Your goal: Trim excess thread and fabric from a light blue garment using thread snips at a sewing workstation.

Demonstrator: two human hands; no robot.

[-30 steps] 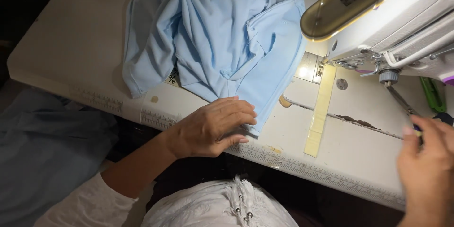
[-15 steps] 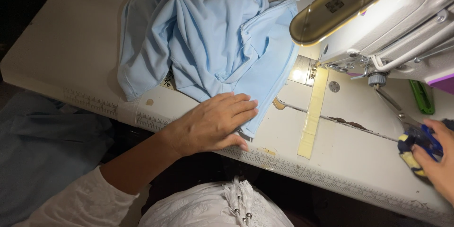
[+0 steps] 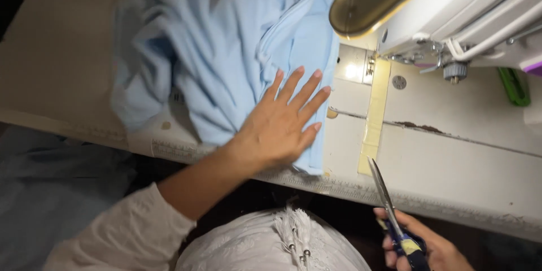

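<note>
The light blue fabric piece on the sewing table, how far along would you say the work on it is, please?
The light blue fabric piece lies bunched beside the white sewing machine, not under its needle. In hand: the left hand presses flat on its edge; the right hand holds blue-handled scissors, blades shut. No cutting has begun.

Left hand [image 3: 279, 127]: bare, no rings or bands showing on the fingers [image 3: 299, 87], nails short and pale. Behind the fingers, bare forearm up to a white sleeve [image 3: 127, 234] of lightly textured cloth, pushed back well short of the wrist. Right hand [image 3: 423, 245]: bare too, only partly in view at the lower edge, no sleeve visible behind its fingers. Between the two hands, white patterned garment [image 3: 254, 248] with small white tassels [image 3: 293, 231] ending in metal beads.
</note>
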